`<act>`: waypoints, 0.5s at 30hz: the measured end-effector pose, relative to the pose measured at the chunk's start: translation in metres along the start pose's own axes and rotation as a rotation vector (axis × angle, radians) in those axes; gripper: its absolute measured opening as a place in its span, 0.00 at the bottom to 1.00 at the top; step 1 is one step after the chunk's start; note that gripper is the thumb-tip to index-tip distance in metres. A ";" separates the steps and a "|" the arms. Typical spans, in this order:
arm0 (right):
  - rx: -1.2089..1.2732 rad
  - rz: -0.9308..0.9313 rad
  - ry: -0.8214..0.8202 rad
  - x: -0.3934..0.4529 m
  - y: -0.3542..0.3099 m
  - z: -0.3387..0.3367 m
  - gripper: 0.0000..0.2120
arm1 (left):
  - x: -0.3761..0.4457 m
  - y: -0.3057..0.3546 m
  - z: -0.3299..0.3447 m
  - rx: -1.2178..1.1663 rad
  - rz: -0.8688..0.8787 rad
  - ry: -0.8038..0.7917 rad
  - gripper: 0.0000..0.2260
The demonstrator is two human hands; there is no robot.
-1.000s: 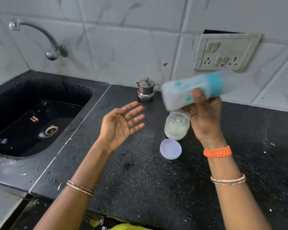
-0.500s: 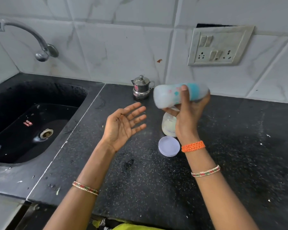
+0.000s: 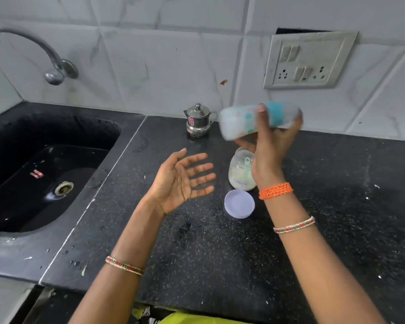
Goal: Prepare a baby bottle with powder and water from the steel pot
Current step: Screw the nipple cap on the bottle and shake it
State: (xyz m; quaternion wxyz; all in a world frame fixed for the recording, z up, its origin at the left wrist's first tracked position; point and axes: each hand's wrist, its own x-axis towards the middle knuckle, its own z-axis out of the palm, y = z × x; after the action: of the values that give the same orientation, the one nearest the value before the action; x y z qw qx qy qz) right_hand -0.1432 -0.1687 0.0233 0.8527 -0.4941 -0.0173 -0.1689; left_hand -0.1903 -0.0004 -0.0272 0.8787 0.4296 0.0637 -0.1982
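Two hands: right hand (image 3: 270,148) grips bottle (image 3: 241,121) sideways; left hand (image 3: 180,181) spread, empty.

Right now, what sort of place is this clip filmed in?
Most likely a home kitchen: a dark stone counter with a sunken sink, a wall tap over it, and a tiled wall carrying a socket panel.

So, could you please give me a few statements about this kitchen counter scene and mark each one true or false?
1. The right hand grips the baby bottle tilted on its side. True.
2. The left hand holds the round lid. False: it is open and empty; the lid lies on the counter.
3. The powder jar stands uncovered. True.
4. The steel pot sits in the sink. False: it stands on the counter by the wall.
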 end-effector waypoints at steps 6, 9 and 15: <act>-0.391 0.142 -0.438 -0.007 0.009 -0.006 0.35 | -0.003 0.001 0.003 -0.121 -0.049 -0.059 0.24; -0.333 0.253 -0.511 -0.007 0.009 -0.007 0.41 | -0.002 -0.002 -0.002 -0.190 0.035 -0.017 0.19; -0.543 0.219 -0.537 -0.005 0.015 -0.003 0.48 | 0.002 -0.003 -0.008 -0.022 0.259 -0.035 0.34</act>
State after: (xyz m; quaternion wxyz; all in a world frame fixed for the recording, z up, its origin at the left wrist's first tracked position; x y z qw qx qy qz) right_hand -0.1433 -0.1629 0.0080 0.6693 -0.7269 -0.1416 0.0600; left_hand -0.1891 0.0041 -0.0348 0.9027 0.4208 -0.0057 -0.0898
